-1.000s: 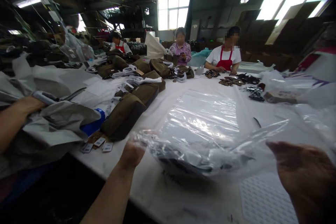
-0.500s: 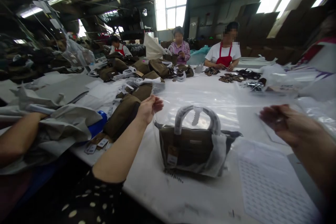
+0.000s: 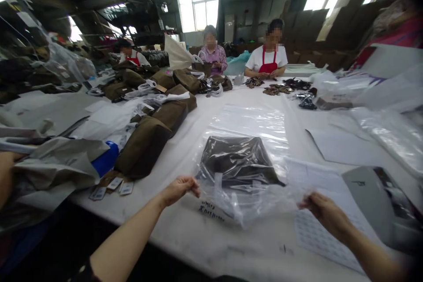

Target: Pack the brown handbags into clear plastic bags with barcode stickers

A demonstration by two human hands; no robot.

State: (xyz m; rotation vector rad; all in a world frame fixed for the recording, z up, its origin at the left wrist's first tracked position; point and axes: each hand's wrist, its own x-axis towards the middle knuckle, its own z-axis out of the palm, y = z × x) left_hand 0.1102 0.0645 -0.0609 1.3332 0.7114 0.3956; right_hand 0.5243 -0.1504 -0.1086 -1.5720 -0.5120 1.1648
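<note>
Handbag (image 3: 231, 154) lies inside clear plastic (image 3: 243, 211).

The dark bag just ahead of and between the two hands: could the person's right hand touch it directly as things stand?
Probably not directly: the right hand is close by, but clear plastic covers the dark bag, so the hand would likely meet that layer first.

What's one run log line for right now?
left hand: at clear plastic bag, left side; right hand: at right side; grip: unclear; dark handbag: lying inside plastic bag
</note>
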